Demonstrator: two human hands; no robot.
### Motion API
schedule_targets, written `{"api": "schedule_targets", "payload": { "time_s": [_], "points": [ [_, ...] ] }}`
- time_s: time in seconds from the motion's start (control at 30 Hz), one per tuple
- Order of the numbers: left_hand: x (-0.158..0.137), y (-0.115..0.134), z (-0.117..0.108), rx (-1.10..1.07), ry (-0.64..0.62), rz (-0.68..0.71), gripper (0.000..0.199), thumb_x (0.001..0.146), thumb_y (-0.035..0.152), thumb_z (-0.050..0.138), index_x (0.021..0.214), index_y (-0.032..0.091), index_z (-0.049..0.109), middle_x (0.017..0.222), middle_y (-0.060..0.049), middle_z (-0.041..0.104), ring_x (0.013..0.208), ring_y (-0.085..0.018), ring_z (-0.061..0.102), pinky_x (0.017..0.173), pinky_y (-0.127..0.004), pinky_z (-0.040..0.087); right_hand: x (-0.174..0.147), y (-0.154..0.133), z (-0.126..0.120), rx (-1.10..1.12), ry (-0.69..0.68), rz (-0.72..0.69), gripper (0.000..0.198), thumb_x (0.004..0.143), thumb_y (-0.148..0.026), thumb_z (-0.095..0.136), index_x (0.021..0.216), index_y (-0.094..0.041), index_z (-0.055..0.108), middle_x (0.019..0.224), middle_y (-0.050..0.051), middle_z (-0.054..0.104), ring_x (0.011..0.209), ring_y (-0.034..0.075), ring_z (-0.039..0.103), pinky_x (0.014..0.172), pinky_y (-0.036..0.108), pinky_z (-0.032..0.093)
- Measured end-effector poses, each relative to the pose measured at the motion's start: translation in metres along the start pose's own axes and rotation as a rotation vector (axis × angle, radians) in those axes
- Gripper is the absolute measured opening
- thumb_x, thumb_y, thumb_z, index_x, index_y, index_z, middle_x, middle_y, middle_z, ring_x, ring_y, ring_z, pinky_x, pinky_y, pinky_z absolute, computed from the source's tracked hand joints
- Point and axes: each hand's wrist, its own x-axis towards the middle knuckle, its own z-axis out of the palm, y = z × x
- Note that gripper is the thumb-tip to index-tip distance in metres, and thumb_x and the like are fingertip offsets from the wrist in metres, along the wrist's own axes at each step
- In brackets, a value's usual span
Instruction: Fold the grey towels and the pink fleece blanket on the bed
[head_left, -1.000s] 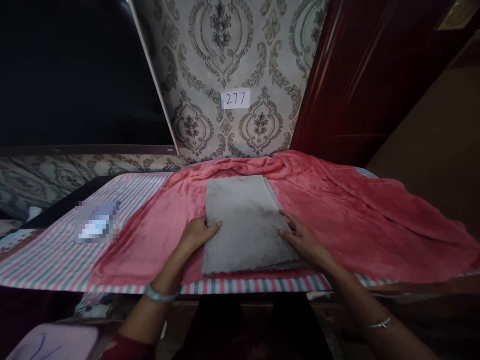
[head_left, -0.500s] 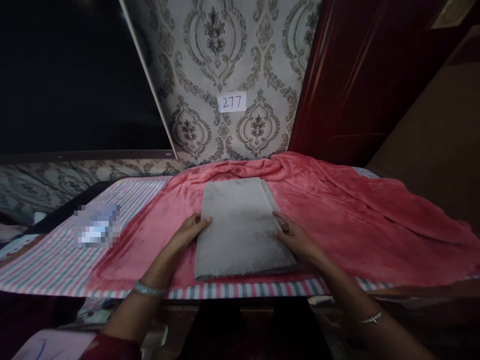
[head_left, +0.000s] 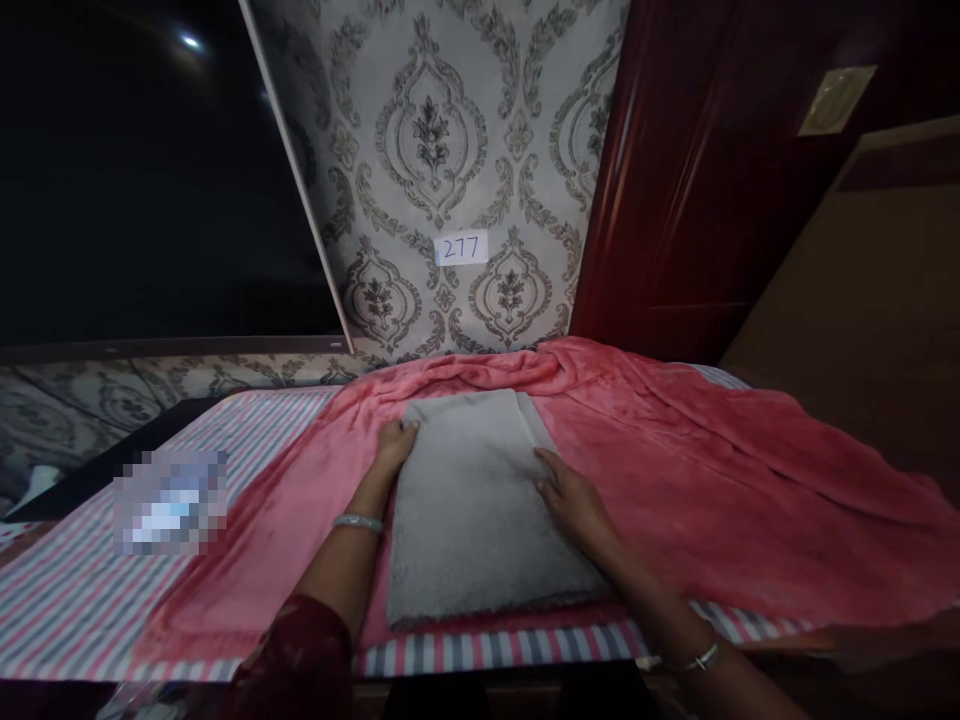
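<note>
A folded grey cloth (head_left: 472, 510) with a plush-like surface lies flat on a pink blanket (head_left: 660, 490). At its upper left edge, my left hand (head_left: 394, 442) is closed, the thumb on top and the fingers partly hidden by the cloth's side. My right hand (head_left: 576, 498) holds the right edge lower down, between thumb and forefinger, the other fingers out of sight beneath the hand. The folded layers show along the cloth's upper right side.
Under the blanket is a striped tablecloth (head_left: 67, 590). A pixelated object (head_left: 169, 505) lies on it at the left. Behind stand a large dark screen (head_left: 150, 190), a patterned wall with a paper label (head_left: 461, 248), and a dark red door-like panel (head_left: 675, 200).
My left hand has slid up along the grey cloth's left edge towards its far corner. The right hand stays at the right edge. The whole view has tilted upwards a little.
</note>
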Motion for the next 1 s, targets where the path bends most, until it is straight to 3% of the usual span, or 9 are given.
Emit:
{"api": "schedule_targets", "payload": {
  "time_s": [0.1,0.2,0.3,0.37,0.43,0.6,0.7,0.87,1.0],
  "points": [
    [-0.002,-0.002,-0.003,-0.001,-0.006,0.019,0.024,0.083,0.036,0.063,0.067,0.021,0.053,0.070,-0.005,0.063,0.085,-0.028,0.066,0.075,-0.034,0.050,-0.001,-0.001,-0.006,-0.013,-0.039,-0.003,0.057,0.086,-0.023,0.052,0.142,-0.019,0.055,0.140,0.011,0.062,0.125,0.026,0.061,0.108,0.041,0.047],
    [-0.012,0.003,-0.010,0.000,0.041,0.050,0.019,0.083,0.032,0.061,0.094,0.016,0.063,0.095,-0.012,0.071,0.101,-0.029,0.066,0.086,-0.037,0.053,0.003,-0.006,-0.019,-0.091,-0.091,-0.027,0.057,0.085,-0.022,0.053,0.143,-0.020,0.055,0.134,0.012,0.065,0.120,0.027,0.063,0.104,0.041,0.049],
    [-0.041,0.011,-0.017,0.095,0.047,0.299,0.049,0.080,0.032,0.064,0.126,0.015,0.059,0.134,-0.018,0.062,0.132,-0.031,0.053,0.109,-0.043,0.043,0.017,-0.018,-0.027,-0.214,-0.046,-0.097,0.055,0.090,-0.026,0.051,0.144,-0.020,0.055,0.129,0.015,0.066,0.115,0.028,0.064,0.101,0.040,0.050],
    [-0.071,0.015,-0.019,0.191,-0.077,0.537,0.062,0.081,0.039,0.064,0.138,0.016,0.054,0.150,-0.018,0.051,0.143,-0.033,0.042,0.119,-0.047,0.033,0.035,-0.032,-0.025,-0.245,-0.057,-0.219,0.053,0.093,-0.027,0.049,0.146,-0.020,0.053,0.138,0.015,0.061,0.123,0.028,0.059,0.107,0.042,0.046],
    [-0.104,0.015,-0.018,0.257,-0.239,0.662,0.071,0.083,0.047,0.062,0.147,0.019,0.049,0.159,-0.017,0.042,0.150,-0.034,0.033,0.123,-0.051,0.026,0.058,-0.048,-0.016,-0.270,-0.126,-0.338,0.053,0.096,-0.029,0.048,0.149,-0.021,0.051,0.150,0.013,0.051,0.137,0.028,0.048,0.115,0.044,0.038],
    [-0.155,0.004,-0.007,0.370,-0.468,0.667,0.085,0.083,0.061,0.063,0.158,0.028,0.036,0.168,-0.014,0.015,0.155,-0.041,0.006,0.123,-0.068,0.008,0.106,-0.063,0.018,-0.390,-0.339,-0.462,0.056,0.100,-0.039,0.050,0.154,-0.025,0.044,0.164,0.011,0.029,0.153,0.035,0.020,0.121,0.061,0.019],
    [-0.159,-0.005,-0.001,0.364,-0.498,0.678,0.080,0.086,0.061,0.060,0.157,0.036,0.035,0.169,-0.010,0.006,0.155,-0.042,-0.002,0.120,-0.074,0.004,0.118,-0.051,0.031,-0.397,-0.434,-0.483,0.057,0.102,-0.046,0.046,0.156,-0.027,0.041,0.164,0.010,0.028,0.153,0.035,0.021,0.120,0.062,0.019],
    [-0.157,-0.013,0.001,0.326,-0.491,0.712,0.079,0.085,0.063,0.061,0.157,0.044,0.031,0.170,-0.004,0.004,0.155,-0.041,-0.003,0.120,-0.075,0.005,0.136,-0.027,0.035,-0.385,-0.416,-0.483,0.058,0.101,-0.048,0.047,0.155,-0.030,0.041,0.164,0.008,0.029,0.152,0.033,0.024,0.121,0.060,0.017],
    [-0.158,-0.014,0.003,0.326,-0.495,0.697,0.080,0.086,0.063,0.061,0.157,0.044,0.030,0.170,-0.005,0.003,0.155,-0.041,-0.004,0.120,-0.075,0.004,0.154,-0.021,0.033,-0.416,-0.401,-0.428,0.056,0.103,-0.044,0.043,0.156,-0.025,0.040,0.164,0.010,0.029,0.151,0.034,0.026,0.122,0.058,0.018]
  ]
}}
